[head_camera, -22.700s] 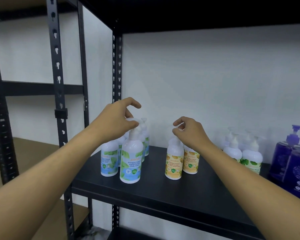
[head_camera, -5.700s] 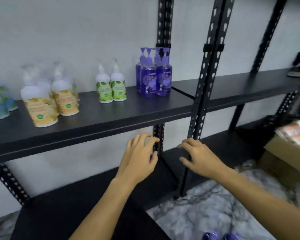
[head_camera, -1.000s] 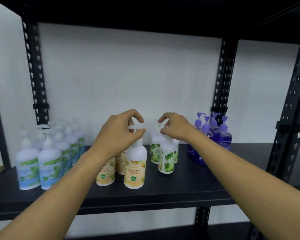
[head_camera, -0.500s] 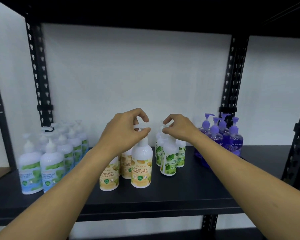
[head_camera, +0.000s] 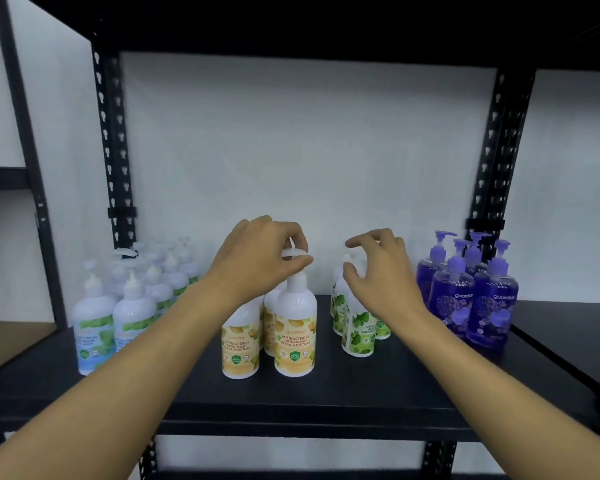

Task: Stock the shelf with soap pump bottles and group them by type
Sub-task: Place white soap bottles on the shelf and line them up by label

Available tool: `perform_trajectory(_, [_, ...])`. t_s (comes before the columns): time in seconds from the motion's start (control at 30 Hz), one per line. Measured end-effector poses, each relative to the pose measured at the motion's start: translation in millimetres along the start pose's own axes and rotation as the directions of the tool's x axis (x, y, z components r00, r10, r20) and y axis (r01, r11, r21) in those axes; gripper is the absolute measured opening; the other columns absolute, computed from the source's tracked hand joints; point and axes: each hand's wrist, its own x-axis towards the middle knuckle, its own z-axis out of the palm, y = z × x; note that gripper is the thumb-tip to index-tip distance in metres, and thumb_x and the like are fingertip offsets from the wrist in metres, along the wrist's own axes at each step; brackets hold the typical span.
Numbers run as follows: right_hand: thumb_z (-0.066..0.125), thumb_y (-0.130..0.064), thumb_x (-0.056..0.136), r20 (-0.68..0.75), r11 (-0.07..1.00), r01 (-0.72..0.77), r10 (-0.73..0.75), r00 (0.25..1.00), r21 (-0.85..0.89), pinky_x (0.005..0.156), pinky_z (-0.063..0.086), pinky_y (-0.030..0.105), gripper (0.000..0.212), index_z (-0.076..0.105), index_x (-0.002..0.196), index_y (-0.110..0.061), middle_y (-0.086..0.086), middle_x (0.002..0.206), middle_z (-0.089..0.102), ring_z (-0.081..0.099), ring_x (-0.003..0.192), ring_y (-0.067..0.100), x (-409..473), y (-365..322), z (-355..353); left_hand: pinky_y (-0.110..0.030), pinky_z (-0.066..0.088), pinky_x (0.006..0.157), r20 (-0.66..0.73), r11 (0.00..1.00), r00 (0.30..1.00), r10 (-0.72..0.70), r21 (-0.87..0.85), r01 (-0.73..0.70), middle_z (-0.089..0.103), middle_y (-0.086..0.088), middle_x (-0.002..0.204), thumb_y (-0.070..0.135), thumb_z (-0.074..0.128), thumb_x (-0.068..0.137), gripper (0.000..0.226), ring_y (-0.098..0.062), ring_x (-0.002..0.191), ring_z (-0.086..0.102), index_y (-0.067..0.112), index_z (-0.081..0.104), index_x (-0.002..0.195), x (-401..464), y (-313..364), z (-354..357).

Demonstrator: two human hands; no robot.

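Left hand (head_camera: 257,261): pinching yellow bottle's (head_camera: 295,336) pump head, mid-shelf (head_camera: 326,403).
Right hand (head_camera: 378,271): spread, loose, over green bottle (head_camera: 359,336).
Handling: probably rigid, slick, top-heavy; hold the neck.

Right hand (head_camera: 378,271) has let go — fingers now spread above green-label bottle (head_camera: 359,327).
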Motion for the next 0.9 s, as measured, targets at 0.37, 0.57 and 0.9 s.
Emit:
perform_trajectory(0.37, [0.06,-0.026,0.091,0.215,0.968,-0.033,-0.022,0.976,0.249,0.083,0.043,0.019,0.038,0.055,0.129,-0.026,-0.013,0.122,0.048,0.049,0.107,0.004,-75.6,-12.7,52.8,-0.032,0.037,0.091,-0.005,0.985,0.998,0.064,0.161,-0.062,0.066,0.012,0.09,0.05,0.064,0.087,0.025,-0.01,0.094,0.051,0.029,0.068,0.102,-1.2,-19.5,7.6])
perform_trajectory(0.57, [0.057,-0.032,0.094,0.422,0.972,-0.117,0.02,0.906,0.204,0.093,0.045,0.026,0.051,0.042,0.142,-0.026,-0.006,0.131,0.049,0.05,0.118,0.011,-94.6,-11.0,74.6,-0.033,0.037,0.091,-0.029,0.986,0.997,0.066,0.158,-0.06,0.066,0.011,0.087,0.045,0.063,0.09,0.023,-0.011,0.093,0.049,0.028,0.07,0.103,-7.4,-26.6,18.7])
perform_trajectory(0.9, [0.045,-0.032,0.096,0.526,0.99,-0.114,0.052,0.849,0.085,0.097,0.046,0.033,0.049,0.046,0.143,-0.021,-0.002,0.136,0.053,0.05,0.123,0.017,-100.5,-7.8,81.7,-0.033,0.034,0.092,-0.113,0.993,0.993,0.031,0.121,-0.017,0.067,0.01,0.092,0.043,0.066,0.089,0.021,-0.015,0.097,0.051,0.028,0.069,0.104,-16.7,-39.1,40.0])
